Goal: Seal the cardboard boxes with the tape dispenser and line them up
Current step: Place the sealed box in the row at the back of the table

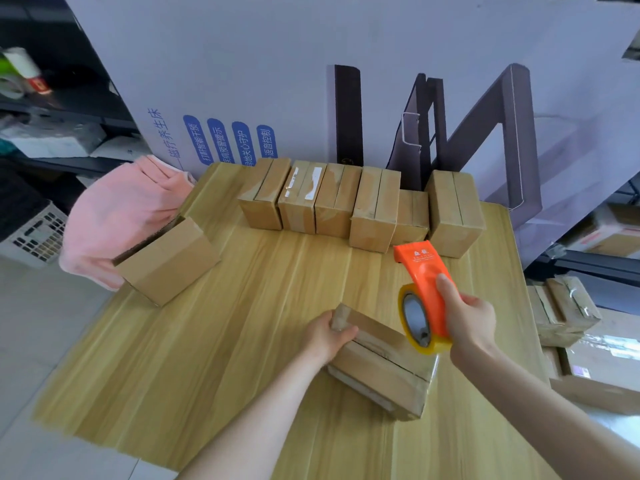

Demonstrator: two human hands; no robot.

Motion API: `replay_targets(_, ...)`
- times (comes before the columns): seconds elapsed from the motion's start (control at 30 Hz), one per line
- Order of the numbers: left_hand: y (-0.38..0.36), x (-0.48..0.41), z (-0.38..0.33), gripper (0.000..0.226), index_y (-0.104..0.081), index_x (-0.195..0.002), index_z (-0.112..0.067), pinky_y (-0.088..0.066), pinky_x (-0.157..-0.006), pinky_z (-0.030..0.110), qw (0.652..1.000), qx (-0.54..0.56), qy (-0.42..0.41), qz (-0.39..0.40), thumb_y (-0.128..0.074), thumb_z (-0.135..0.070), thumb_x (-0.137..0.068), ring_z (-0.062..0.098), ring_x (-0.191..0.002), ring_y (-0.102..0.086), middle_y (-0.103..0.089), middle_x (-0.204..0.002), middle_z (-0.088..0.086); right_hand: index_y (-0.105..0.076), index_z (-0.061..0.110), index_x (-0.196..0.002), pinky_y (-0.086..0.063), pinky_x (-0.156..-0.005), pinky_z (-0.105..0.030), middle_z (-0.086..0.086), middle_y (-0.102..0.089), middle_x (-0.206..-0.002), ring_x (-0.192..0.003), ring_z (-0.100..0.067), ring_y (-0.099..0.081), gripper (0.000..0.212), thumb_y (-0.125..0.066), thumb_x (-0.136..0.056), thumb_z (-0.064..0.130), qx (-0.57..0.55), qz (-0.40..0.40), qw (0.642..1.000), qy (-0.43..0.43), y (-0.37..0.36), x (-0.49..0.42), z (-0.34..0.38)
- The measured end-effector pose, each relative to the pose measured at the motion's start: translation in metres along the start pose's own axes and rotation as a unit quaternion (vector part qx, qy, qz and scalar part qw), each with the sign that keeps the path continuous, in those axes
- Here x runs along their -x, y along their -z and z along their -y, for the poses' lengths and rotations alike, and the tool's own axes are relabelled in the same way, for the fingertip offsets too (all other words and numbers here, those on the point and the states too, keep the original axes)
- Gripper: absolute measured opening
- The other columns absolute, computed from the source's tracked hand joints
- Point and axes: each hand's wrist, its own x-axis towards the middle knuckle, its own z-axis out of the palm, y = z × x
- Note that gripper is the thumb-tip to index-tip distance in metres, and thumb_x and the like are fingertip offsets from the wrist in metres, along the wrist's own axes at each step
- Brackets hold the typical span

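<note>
Orange tape dispenser [424, 289], gripped in the right hand [471, 320], meets the near end of a cardboard box [377, 368] on the wooden table [242, 306]. The left hand [329, 336] clasps the box's far end. Six more boxes [360, 202] stand in a row behind.

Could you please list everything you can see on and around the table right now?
Row of boxes: six, brown cardboard, side by side along the table's back edge.
Lone box: one, brown, table's left edge, beside the cloth.
Box being taped: one, brown, table's front.
Tape dispenser: one, orange with yellowish roll, over that box's right end.
Cloth: one, pink, table's left corner.
Table: one, light wood, centre.
Printed panel: one, white, behind the table.
Basket: one, white, far left.
Other boxes: several, brown, right of the table.
Left hand: one, grip on the taped box's far end.
Right hand: one, grip round the dispenser.
</note>
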Motion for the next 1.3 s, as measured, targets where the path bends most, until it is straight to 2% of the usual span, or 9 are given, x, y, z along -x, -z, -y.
replay_targets(0.07, -0.003, -0.003, -0.004, 0.050, -0.054, -0.127, -0.015, -0.043, -0.083, 0.023, 1.000, 0.000, 0.000, -0.002, -0.066, -0.041, -0.086, 0.014, -0.104, -0.057, -0.061, -0.121, -0.003, -0.063, -0.001, -0.077, -0.036, -0.054, -0.029, -0.010, -0.051, -0.065, -0.057, -0.021, -0.047, 0.045, -0.069, -0.084, 0.043, -0.003, -0.006, 1.000, -0.002, 0.006, -0.003, 0.003)
replay_targets(0.17, 0.007, -0.013, -0.001, 0.046, -0.055, -0.125, -0.013, -0.043, -0.082, 0.023, 0.999, 0.030, 0.004, -0.027, -0.066, -0.038, -0.087, 0.016, -0.105, -0.058, -0.061, -0.118, -0.003, -0.059, 0.002, -0.073, -0.035, -0.055, -0.030, -0.010, -0.049, -0.066, -0.059, -0.022, -0.046, 0.043, -0.069, -0.084, 0.042, -0.010, -0.011, 1.000, -0.001, 0.010, -0.006, 0.008)
replay_targets(0.37, 0.092, -0.072, 0.017, 0.065, -0.051, -0.134, -0.009, -0.044, -0.101, 0.043, 0.979, 0.101, 0.071, -0.160, -0.069, -0.045, -0.083, 0.029, -0.117, -0.056, -0.058, -0.131, 0.009, -0.060, -0.001, -0.072, -0.037, -0.056, -0.031, -0.011, -0.053, -0.065, -0.060, -0.025, -0.048, 0.045, -0.068, -0.085, 0.041, -0.019, -0.013, 1.000, 0.004, 0.001, -0.005, 0.018)
replay_targets(0.47, 0.140, -0.109, 0.016, 0.072, -0.044, -0.140, -0.008, -0.041, -0.105, 0.043, 0.968, 0.107, 0.083, -0.212, -0.066, -0.048, -0.084, 0.030, -0.126, -0.049, -0.050, -0.141, 0.010, -0.059, 0.002, -0.066, -0.036, -0.054, -0.031, -0.011, -0.053, -0.062, -0.057, -0.024, -0.047, 0.044, -0.068, -0.086, 0.040, -0.019, -0.020, 1.000, 0.008, -0.010, 0.001, 0.021)
replay_targets(0.7, 0.204, -0.185, -0.018, 0.067, -0.039, -0.142, -0.008, -0.042, -0.091, 0.035, 0.978, 0.026, 0.055, -0.200, -0.057, -0.047, -0.091, 0.031, -0.124, -0.049, -0.048, -0.141, 0.010, -0.063, -0.004, -0.069, -0.034, -0.055, -0.032, -0.016, -0.053, -0.061, -0.057, -0.026, -0.047, 0.049, -0.069, -0.084, 0.042, 0.011, -0.071, 0.997, 0.003, -0.045, 0.002, 0.020)
replay_targets(0.87, 0.215, -0.208, -0.026, 0.064, -0.043, -0.134, -0.005, -0.044, -0.094, 0.040, 0.983, -0.015, 0.026, -0.181, -0.058, -0.048, -0.090, 0.032, -0.120, -0.053, -0.053, -0.135, 0.012, -0.063, -0.001, -0.068, -0.034, -0.054, -0.031, -0.016, -0.054, -0.060, -0.056, -0.026, -0.047, 0.047, -0.067, -0.086, 0.043, 0.018, -0.096, 0.995, -0.006, -0.080, 0.015, 0.018)
replay_targets(1.0, 0.223, -0.200, -0.025, 0.076, -0.030, -0.145, -0.004, -0.043, -0.094, 0.037, 0.986, -0.038, 0.014, -0.160, -0.056, -0.050, -0.090, 0.031, -0.127, -0.048, -0.044, -0.144, 0.012, -0.063, 0.002, -0.070, -0.038, -0.053, -0.031, -0.016, -0.057, -0.064, -0.056, -0.027, -0.051, 0.045, -0.065, -0.087, 0.044, -0.008, -0.091, 0.996, -0.022, -0.112, 0.037, 0.020)
replay_targets(1.17, 0.263, -0.161, -0.015, 0.078, -0.020, -0.152, -0.017, -0.036, -0.106, 0.038, 0.976, -0.074, -0.128, -0.162, -0.055, -0.050, -0.091, 0.024, -0.139, -0.035, -0.031, -0.154, 0.004, -0.065, 0.001, -0.074, -0.041, -0.060, -0.033, -0.015, -0.059, -0.066, -0.061, -0.027, -0.054, 0.045, -0.067, -0.085, 0.045, -0.029, -0.087, 0.995, -0.029, -0.151, 0.065, 0.027)
replay_targets(1.3, 0.322, -0.128, 0.021, 0.067, -0.028, -0.149, -0.011, -0.036, -0.107, 0.040, 0.914, -0.244, -0.209, -0.246, -0.048, -0.045, -0.095, 0.024, -0.139, -0.035, -0.035, -0.152, 0.007, -0.063, 0.004, -0.070, -0.041, -0.062, -0.034, -0.014, -0.059, -0.069, -0.062, -0.027, -0.053, 0.042, -0.068, -0.085, 0.043, -0.039, -0.071, 0.996, -0.031, -0.183, 0.091, 0.038)
